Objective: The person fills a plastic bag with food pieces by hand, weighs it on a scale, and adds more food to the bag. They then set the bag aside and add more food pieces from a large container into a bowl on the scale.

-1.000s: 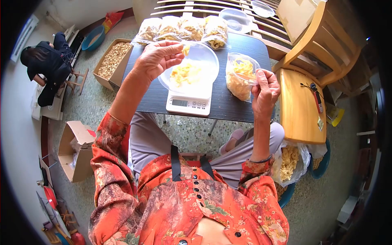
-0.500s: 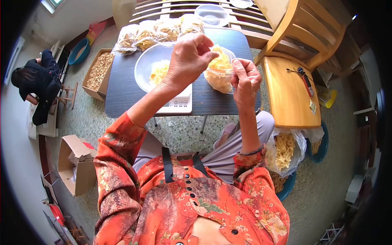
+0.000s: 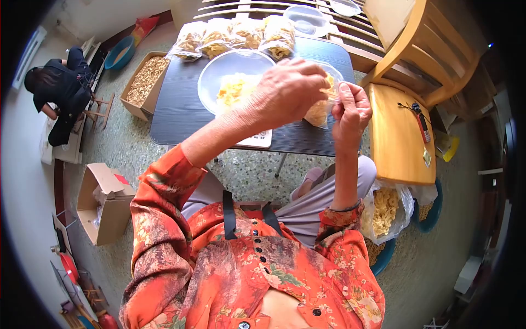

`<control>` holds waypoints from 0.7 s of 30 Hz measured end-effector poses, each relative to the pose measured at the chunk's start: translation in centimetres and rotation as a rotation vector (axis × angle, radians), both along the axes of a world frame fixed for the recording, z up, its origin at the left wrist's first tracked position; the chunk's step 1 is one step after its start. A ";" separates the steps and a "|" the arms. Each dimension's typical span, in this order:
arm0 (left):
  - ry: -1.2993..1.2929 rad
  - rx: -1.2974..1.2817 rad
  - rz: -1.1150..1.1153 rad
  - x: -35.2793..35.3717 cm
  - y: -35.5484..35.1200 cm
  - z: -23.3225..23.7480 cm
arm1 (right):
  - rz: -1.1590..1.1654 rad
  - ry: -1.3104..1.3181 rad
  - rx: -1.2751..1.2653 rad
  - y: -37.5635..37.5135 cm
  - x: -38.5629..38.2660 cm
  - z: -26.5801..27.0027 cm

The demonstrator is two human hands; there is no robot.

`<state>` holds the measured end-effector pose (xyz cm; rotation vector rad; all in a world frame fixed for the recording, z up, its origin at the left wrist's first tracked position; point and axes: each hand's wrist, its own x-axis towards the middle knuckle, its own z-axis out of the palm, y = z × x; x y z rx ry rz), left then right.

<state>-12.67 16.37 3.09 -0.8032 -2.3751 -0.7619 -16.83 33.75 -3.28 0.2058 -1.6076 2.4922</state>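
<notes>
My right hand (image 3: 352, 107) pinches the rim of a clear plastic bag (image 3: 318, 114) that holds yellow dried pieces and stands on the dark table (image 3: 181, 104). Over the bag's mouth is my left hand (image 3: 290, 90), its fingers bent together; what they hold, if anything, is hidden. Beside it, a translucent bowl (image 3: 211, 71) with yellow-orange pieces rests on a white scale (image 3: 262, 140). Several filled clear bags (image 3: 246, 34) stand along the table's back edge.
A wooden chair (image 3: 402, 148) with a small red-and-black tool stands at the right. Cardboard boxes (image 3: 107, 211), a box of brown pieces (image 3: 147, 79) and an open bag of yellow pieces (image 3: 386, 211) sit on the floor. Another person (image 3: 66, 90) sits far left.
The view has shifted, so the table appears farther right. My left hand has moved over the bag's mouth and covers more of it. My right hand still grips the bag's rim.
</notes>
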 end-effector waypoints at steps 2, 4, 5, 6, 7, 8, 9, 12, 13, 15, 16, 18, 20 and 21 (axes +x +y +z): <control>0.087 0.109 -0.002 -0.7 -1.8 1.0 | -0.005 0.000 0.003 0.1 -0.1 0.0; -0.098 0.210 0.091 -0.5 -4.8 1.9 | -0.021 0.007 -0.006 0.2 -0.2 -0.2; -0.132 0.206 0.155 -0.6 -6.4 1.9 | -0.018 0.005 -0.006 0.2 -0.2 -0.2; -0.180 0.140 0.223 -0.5 -7.9 1.8 | -0.022 0.004 -0.004 0.2 -0.1 -0.2; -0.226 0.073 0.291 -0.5 -9.2 1.5 | -0.025 0.004 -0.002 0.1 -0.2 -0.1; -0.264 0.081 0.300 -0.6 -10.4 0.4 | -0.022 0.005 -0.004 0.1 -0.2 -0.1; -0.262 0.081 0.302 -0.3 -10.9 -0.1 | -0.020 0.005 -0.002 0.1 -0.2 -0.2; -0.364 -0.188 0.399 0.0 -11.8 -1.3 | -0.024 0.010 0.008 0.0 -0.2 -0.4; -0.366 -0.183 0.401 0.1 -11.8 -1.7 | -0.029 0.011 0.019 0.0 -0.2 -0.5; -0.407 -0.286 0.393 0.5 -11.5 -2.2 | -0.024 0.012 0.018 0.1 -0.4 -0.8; -0.472 -0.269 0.387 0.7 -11.4 -2.1 | -0.027 0.016 0.006 0.1 -0.5 -0.9; -0.563 -0.279 0.400 1.4 -10.7 -1.3 | -0.024 0.009 0.011 0.2 -0.5 -0.8; -0.617 -0.304 0.406 1.5 -10.8 -1.9 | -0.021 0.002 0.014 0.1 -0.5 -0.7; -0.619 -0.302 0.407 1.7 -10.7 -2.3 | -0.021 0.003 0.016 0.0 -0.5 -0.7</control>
